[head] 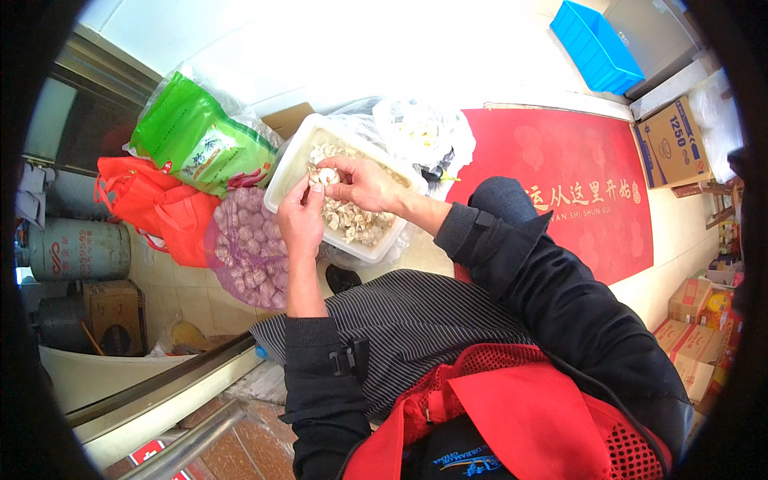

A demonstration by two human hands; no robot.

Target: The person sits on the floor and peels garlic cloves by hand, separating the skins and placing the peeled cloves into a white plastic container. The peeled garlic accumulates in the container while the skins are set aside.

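Note:
A garlic bulb (324, 175) is pinched between the fingertips of both my hands. My left hand (302, 222) grips it from the near left side, while my right hand (366, 187) reaches across and has its thumb and forefinger on it. Below them stands a white plastic tub (375, 257), with loose garlic pieces and papery skins (354, 223) inside. My hands hide part of the tub's contents. Left of the tub lies a purple mesh bag of garlic bulbs (252, 264), close by my left wrist.
Behind the tub sits a clear plastic bag (414, 129) with pale pieces inside. A green printed sack (201, 135) and red bags (174, 219) lie at left. A red doormat (558, 162), a blue crate (597, 51) and cardboard boxes (672, 144) are to the right.

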